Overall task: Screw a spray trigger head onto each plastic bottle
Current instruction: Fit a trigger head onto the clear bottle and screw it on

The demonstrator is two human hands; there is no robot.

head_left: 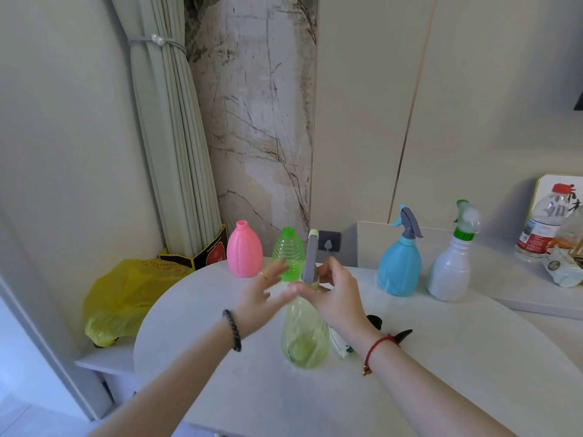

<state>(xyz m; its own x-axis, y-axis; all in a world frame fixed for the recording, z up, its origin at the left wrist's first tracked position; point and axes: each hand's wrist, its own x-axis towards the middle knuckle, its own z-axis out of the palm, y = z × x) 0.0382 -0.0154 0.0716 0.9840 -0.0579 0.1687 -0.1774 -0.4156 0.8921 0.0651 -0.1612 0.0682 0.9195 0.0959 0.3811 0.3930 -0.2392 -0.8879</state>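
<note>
A pale yellow-green bottle point(305, 335) stands upright in the middle of the round white table point(441, 373). A grey trigger head point(310, 258) sits on its neck. My right hand point(337, 294) grips the collar of that head. My left hand point(262, 294) is beside the neck with its fingers spread, blurred, holding nothing. A pink bottle point(244, 253) and a green ribbed bottle point(288, 253) stand behind without heads. A blue bottle point(400, 263) and a white bottle point(451, 266) at the right carry trigger heads. Loose heads point(339, 345) lie behind my right wrist, partly hidden.
A yellow plastic bag point(126, 298) lies on the low shelf at the left, next to a black and yellow box point(205, 253). A water bottle point(542, 225) and a wrapped packet point(561, 269) stand on the ledge at far right. A wall socket point(328, 241) is behind the bottles.
</note>
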